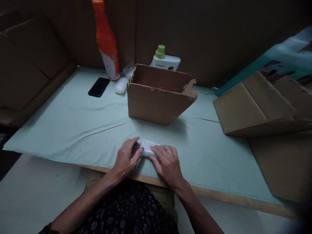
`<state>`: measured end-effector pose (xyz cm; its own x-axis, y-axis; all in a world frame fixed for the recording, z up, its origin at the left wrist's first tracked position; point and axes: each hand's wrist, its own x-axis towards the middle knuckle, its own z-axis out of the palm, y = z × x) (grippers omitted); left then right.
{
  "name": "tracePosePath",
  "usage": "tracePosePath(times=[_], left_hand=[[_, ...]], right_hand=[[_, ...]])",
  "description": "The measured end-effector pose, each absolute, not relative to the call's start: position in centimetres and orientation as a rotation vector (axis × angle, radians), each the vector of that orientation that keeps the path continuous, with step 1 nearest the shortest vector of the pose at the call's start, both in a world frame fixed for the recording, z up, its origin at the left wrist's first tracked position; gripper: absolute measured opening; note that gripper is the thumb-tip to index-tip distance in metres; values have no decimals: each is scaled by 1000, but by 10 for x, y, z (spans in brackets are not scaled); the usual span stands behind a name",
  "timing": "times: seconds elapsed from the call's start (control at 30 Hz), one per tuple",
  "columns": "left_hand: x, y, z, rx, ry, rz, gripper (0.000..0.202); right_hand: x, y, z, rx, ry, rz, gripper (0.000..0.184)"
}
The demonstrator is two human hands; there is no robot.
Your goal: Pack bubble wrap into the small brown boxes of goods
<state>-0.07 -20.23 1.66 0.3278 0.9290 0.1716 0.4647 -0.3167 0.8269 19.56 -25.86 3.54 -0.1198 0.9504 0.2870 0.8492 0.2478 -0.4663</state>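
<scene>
A small bubble-wrapped bundle (147, 149) lies on the pale green cloth near the table's front edge. My right hand (168, 162) grips its right end, fingers over the top and thumb along the near side. At the bundle's left end is my left hand (127, 156), its thumb and fingers apart and the thumb tip at or touching the wrap. What the wrap contains cannot be seen. Just beyond my hands stands an open-topped cardboard box (152, 103), its inside mostly hidden by the front wall.
Behind the box are a white bottle with a green cap (165, 61), an orange bottle (107, 42) and another bubble-wrapped bundle (121, 85). A black phone (98, 87) lies at the left. Cardboard boxes (246, 107) and a large teal container (263, 61) crowd the right side.
</scene>
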Motion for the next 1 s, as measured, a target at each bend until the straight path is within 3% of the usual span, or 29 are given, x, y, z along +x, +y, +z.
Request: tracePosePath(times=[0.13,0.27,0.5,0.53,0.67,0.7,0.77,0.87,0.93,1.0], left_hand=[[-1,-230,25,1424,1065,801,50],[12,-245,36,1308,830,689,48],[13,-236,39,1294,878,715,36],[11,-233,38,1296,875,704,35],[4,-227,36,1402,842,635,33],[4,-226,34,1444,833,612,30],[2,-224,32,1531,815,573,25],[-3,-210,38,1703,692,525,23],[-9,-186,55,1887,568,602,34],[-14,-152,83,2129,548,816,55]], right_hand=[[193,-258,30,-1678,-1478,470,24],[168,-264,28,-1542,-1100,846,29],[177,-271,35,-1477,-1246,894,25],[187,-270,38,-1475,-1283,891,32],[219,-266,53,-1364,-1301,1211,98],[223,-265,57,-1321,-1313,1319,103],[227,-261,67,-1292,-1385,1457,91],[230,-250,85,-1382,-1552,1415,47],[238,-242,102,-1424,-1648,1302,29],[253,-235,123,-1438,-1702,1153,24]])
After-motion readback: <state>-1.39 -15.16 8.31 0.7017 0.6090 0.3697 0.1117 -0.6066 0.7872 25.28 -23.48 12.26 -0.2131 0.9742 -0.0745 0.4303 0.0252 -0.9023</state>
